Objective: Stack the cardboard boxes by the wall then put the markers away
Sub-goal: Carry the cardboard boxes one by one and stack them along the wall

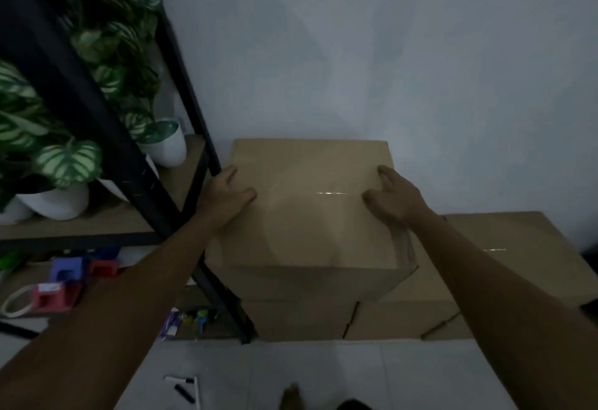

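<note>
By the wall, the top box point(307, 205) sits on another box point(301, 319). The left hand point(226, 199) and right hand point(393, 197) press its sides, fingers loosely spread. Push it straight so the edges match; markers point(184, 387) wait on the floor.

Your left hand point(226, 197) and right hand point(390, 197) rest on the sides of the top cardboard box point(307, 209), stacked on another against the wall point(388, 53). Markers point(184, 387) lie on the floor point(323, 374) behind you.
</note>
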